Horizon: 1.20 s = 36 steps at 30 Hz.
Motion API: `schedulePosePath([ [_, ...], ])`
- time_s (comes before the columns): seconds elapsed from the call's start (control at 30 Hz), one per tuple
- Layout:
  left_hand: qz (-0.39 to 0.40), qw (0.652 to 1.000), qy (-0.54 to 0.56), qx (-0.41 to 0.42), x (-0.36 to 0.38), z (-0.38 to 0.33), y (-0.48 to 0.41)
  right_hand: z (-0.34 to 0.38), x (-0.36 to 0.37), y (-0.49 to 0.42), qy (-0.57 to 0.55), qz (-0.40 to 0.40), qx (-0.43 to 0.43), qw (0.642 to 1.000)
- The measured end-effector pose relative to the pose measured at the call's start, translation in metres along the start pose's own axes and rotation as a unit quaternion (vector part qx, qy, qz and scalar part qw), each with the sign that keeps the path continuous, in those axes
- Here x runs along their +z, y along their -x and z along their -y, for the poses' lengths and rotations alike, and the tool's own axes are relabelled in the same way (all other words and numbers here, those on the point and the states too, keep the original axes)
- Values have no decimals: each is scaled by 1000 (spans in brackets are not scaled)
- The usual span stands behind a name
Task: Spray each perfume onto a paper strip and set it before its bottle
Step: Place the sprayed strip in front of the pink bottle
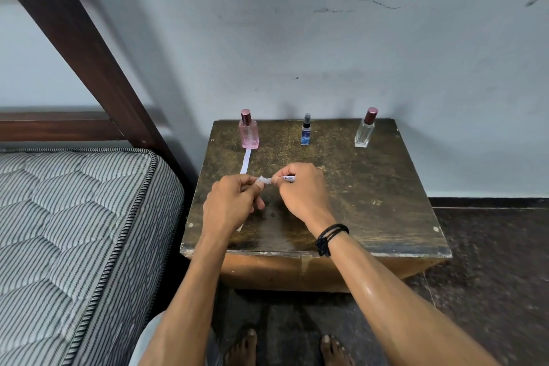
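Three perfume bottles in a row along the far edge of the wooden table [371, 202], all upright and well apart: pink bottle [248, 134] at left with a rose cap, small blue bottle [306, 133] in the middle with a dark sprayer top, clear bottle [365, 131] at right with a maroon cap. One white paper strip [246, 161] flat on the tabletop, directly in front of the pink bottle, its far end at or just short of the bottle's base, its near end close to the left hand.

Second paper strip [265, 181], white with small print, held above the table's middle between both hands. Left hand [234, 202] pinching one end between thumb and fingertips, remaining fingers curled. Right hand [303, 190] pinching the other end likewise, printed portion visible along the fingers. Hands close together, not touching. Black cord bracelet [329, 237] on the right wrist.

Small white scrap [240, 228] visible on the table beside the left forearm; nature unclear.

Striped mattress [74, 232] on a dark wooden bed frame [80, 47] at left, close beside the table. Bare feet [243, 348] on the dark floor below.
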<state>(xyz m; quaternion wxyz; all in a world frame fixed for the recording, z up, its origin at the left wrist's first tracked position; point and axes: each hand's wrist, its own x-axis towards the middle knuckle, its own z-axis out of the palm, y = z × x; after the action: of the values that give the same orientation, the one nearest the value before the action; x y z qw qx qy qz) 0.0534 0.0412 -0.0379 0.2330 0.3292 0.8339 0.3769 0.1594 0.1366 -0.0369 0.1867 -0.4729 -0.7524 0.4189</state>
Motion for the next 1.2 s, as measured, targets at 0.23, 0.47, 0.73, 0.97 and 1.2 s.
schedulePosePath([
  [0.23,-118,976,184,-4,-44,25,-10,-18,-49,-18,-76,-93,43,992],
  [0.47,-48,985,165,-34,-25,29,-19,-17,-33,-17,5,-62,-10,998],
  [0.73,-36,993,104,-50,-13,33,-19,-29,-40,-23,5,-67,-6,998],
  [0.97,-61,997,27,-48,-6,34,-20,-30,-37,-22,27,-59,-36,997],
  [1.2,-154,987,-45,32,-4,22,-14,-33,-37,-16,179,-53,-180,966],
])
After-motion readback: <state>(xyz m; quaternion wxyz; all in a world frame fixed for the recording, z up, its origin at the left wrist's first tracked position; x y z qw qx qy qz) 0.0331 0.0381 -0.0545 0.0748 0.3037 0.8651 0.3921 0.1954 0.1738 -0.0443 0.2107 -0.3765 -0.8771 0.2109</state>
